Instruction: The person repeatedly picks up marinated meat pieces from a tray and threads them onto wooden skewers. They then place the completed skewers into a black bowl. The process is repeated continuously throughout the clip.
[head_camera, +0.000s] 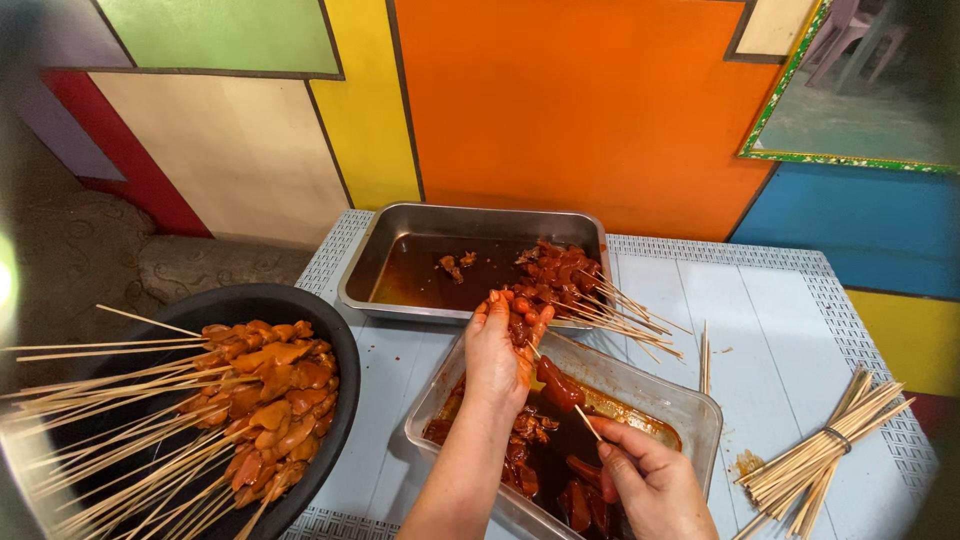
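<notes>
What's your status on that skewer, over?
Left hand pinching meat pieces. Right hand gripping skewer, meat threaded on. Both over clear marinade tub. Nothing blocking.

wall (560, 110): multicoloured panels | table (780, 330): pale blue planks | mirror (870, 100): green-framed

Hands: 2, left hand (503, 350) and right hand (648, 482). Metal trays: 2, far tray (400, 245), near tray (690, 412). Black bowl (335, 345): 1. Bundle of bare sticks (825, 442) tied with band: 1. Loose bare sticks (705, 358) on table: about 3. Loaded skewers in bowl (265, 385): too many to count. Loaded skewers in far tray (560, 275): several, count unclear. Table (770, 320): 1.
</notes>
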